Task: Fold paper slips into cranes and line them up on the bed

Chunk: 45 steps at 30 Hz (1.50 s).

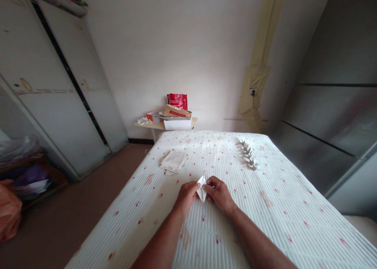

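A small white diamond of folded paper (pixel 202 193) is held upright over the bed between my two hands. My left hand (pixel 188 193) pinches its left side with thumb and fingers. From the right, my right hand (pixel 218 193) grips the other side, its thumb lying on the front face. Beyond my left hand lies a stack of printed paper sheets (pixel 174 161). Further off to the right, several folded paper cranes (pixel 247 154) stand in a row on the bedspread.
The striped, red-dotted bedspread (pixel 218 229) covers the bed under my arms. Past its far edge a small table (pixel 159 125) bears a white box (pixel 178 124), a red bag (pixel 178 100) and a pile of white folded pieces (pixel 144 121). Wardrobes (pixel 59 100) stand at left.
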### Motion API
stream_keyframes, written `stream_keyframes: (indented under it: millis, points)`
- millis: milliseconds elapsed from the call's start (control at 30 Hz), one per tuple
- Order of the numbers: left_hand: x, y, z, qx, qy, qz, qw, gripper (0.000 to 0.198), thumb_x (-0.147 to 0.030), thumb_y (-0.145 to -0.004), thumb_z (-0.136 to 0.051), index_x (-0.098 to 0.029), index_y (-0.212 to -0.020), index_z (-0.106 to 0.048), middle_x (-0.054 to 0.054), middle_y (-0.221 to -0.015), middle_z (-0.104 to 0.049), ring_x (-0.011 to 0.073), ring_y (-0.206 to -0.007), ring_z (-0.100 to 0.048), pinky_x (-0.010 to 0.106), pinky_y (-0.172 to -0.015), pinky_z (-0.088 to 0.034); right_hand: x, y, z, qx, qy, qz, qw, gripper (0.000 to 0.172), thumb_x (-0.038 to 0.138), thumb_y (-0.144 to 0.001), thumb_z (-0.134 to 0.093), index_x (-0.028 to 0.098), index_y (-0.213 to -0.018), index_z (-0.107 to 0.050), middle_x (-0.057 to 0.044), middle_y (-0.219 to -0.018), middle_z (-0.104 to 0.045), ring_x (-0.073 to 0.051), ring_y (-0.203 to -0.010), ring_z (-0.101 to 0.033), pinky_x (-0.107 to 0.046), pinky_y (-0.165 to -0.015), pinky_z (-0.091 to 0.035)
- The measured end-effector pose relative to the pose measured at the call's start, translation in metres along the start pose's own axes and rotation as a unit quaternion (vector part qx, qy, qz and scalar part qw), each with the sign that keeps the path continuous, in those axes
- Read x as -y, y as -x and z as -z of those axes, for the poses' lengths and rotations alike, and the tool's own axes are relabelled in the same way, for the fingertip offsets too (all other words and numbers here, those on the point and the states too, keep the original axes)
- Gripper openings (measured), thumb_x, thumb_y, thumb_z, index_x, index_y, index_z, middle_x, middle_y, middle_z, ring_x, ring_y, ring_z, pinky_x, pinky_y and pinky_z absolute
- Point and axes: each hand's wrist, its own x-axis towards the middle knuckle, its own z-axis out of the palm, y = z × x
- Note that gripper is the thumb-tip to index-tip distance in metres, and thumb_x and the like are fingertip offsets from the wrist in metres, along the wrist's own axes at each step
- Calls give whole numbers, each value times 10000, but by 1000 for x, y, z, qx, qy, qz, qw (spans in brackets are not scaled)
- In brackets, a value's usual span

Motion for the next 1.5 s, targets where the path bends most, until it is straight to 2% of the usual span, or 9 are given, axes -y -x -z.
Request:
stream_keyframes:
  millis: [133, 367, 533, 800, 1033, 1233, 1500]
  points:
    - [-1, 2, -2, -3, 63, 12, 998, 414, -517, -649, -595, -111, -733, -599, 62, -646, -635, 164, -601, -580, 264, -561, -407, -1, -1, 0, -4, -18, -8, 1000, 232, 381, -736, -564, 199, -672, -435, 88, -442, -454, -64, -348, -400, -179, -357, -254]
    - [-2, 3, 3, 42, 95, 6, 995, 309, -418, -686, -642, -121, -765, -612, 61, -699, -654, 162, -653, -600, 266, -598, -416, 0, -1, 1, -7, -42, 22, 999, 296, 446, -742, -576, 197, -666, -435, 84, -442, -438, -67, -383, -385, -192, -396, -285]
    - [-4, 5, 0, 48, 76, -16, 996, 308, -419, -695, -648, -115, -738, -615, 48, -668, -626, 154, -655, -590, 259, -610, -419, 0, -1, 0, -12, -37, 28, 999, 324, 478, -737, -578, 197, -666, -434, 79, -453, -436, -71, -395, -385, -198, -406, -292]
    - [-4, 7, -10, 5, 41, -57, 998, 346, -421, -671, -679, -99, -784, -626, 15, -646, -586, 112, -611, -527, 223, -600, -392, 10, 3, -4, -32, -34, 33, 998, 336, 488, -729, -578, 207, -642, -415, 73, -462, -426, -75, -403, -368, -206, -407, -289]
    - [0, 5, -7, -44, -53, -91, 993, 386, -480, -672, -652, -104, -759, -636, -43, -545, -477, 68, -518, -404, 182, -508, -312, 5, 2, -6, -29, -50, 45, 997, 304, 453, -748, -582, 202, -670, -429, 75, -475, -424, -79, -422, -377, -204, -425, -293]
    - [0, 4, -4, -67, -103, -106, 987, 400, -464, -672, -649, -94, -823, -670, 0, -618, -569, 104, -588, -475, 195, -554, -353, 4, 2, -6, -18, -48, 51, 997, 324, 477, -740, -586, 198, -666, -440, 75, -482, -411, -78, -431, -363, -202, -429, -282]
    - [2, 3, -1, -64, -121, -114, 984, 381, -449, -675, -647, -98, -819, -681, -4, -606, -583, 94, -562, -476, 186, -534, -341, 9, 2, -2, -27, -18, 51, 998, 277, 428, -726, -600, 184, -651, -492, 63, -519, -406, -80, -470, -346, -209, -465, -297]
